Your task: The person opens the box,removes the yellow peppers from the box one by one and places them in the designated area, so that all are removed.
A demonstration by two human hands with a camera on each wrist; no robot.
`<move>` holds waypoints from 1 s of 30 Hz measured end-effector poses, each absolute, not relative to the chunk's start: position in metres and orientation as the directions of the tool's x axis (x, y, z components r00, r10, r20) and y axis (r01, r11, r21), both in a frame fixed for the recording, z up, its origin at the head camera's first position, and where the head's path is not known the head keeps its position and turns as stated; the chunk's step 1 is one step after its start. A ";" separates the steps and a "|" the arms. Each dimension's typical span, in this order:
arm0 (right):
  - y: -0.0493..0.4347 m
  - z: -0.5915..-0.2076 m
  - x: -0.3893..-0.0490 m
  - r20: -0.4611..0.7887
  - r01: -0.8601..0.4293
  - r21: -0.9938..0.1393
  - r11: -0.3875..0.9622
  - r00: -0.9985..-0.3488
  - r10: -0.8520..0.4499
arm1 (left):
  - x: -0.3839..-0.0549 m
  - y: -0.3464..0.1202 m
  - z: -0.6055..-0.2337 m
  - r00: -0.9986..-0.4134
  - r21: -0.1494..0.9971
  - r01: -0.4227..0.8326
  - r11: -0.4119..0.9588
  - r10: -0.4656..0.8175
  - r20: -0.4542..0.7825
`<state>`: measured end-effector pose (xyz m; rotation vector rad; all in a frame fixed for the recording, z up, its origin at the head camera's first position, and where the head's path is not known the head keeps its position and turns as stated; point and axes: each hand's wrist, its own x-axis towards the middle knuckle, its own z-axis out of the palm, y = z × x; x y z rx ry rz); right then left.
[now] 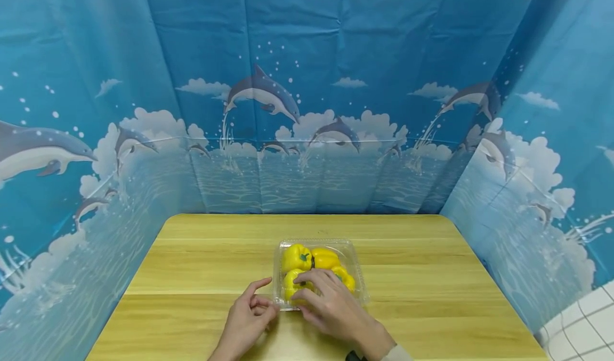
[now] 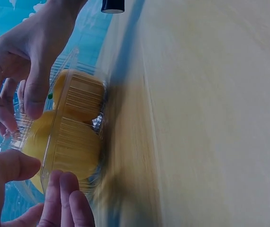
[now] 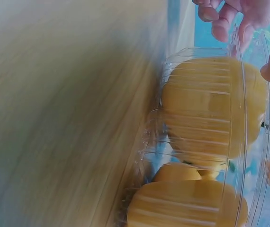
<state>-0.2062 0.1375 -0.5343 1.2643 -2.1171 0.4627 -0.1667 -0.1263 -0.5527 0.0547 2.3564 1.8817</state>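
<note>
A square box [image 1: 358,265] of thin clear plastic sits on the bench [image 1: 422,275], towards the person's edge, its walls pressed into fine ribs and edged by a narrow, shiny rim. Inside lie four yellow peppers [image 1: 296,255], two by two, plump and lobed, with smooth, glossy skins; a dark green stem shows on the back left one. The bench top is pale yellow wood grain in long planks, its far corners rounded. Behind and around it hangs a creased blue curtain [image 1: 384,41] printed with leaping dolphins, clouds and rippling water, and white tiles [image 1: 580,318] show at the lower right. The left hand [image 1: 249,318] is at the box's near left corner, forefinger stretched along the side and the other fingers bent; in the left wrist view its thumb and fingertips lie either side of the rim, though whether they pinch it cannot be told. The right hand [image 1: 333,302] comes in from the lower right, arched palm down over the near part of the box, its fingers loosely bent and spread above the front peppers, not clenched, the thumb low by the front rim. A pale sleeve [image 1: 397,353] covers its forearm.
</note>
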 end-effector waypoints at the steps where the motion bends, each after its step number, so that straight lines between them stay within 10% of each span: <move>1: 0.138 -0.534 -0.206 0.667 -0.877 0.012 0.481 -0.351 -0.657 | -0.167 -0.126 -0.553 -0.992 0.971 -0.042 0.234 0.106 -0.068; 30: 0.206 -0.544 -0.206 0.671 -0.761 -0.007 0.648 -0.484 -0.562 | -0.175 -0.125 -0.552 -0.988 0.983 -0.050 0.176 0.138 -0.075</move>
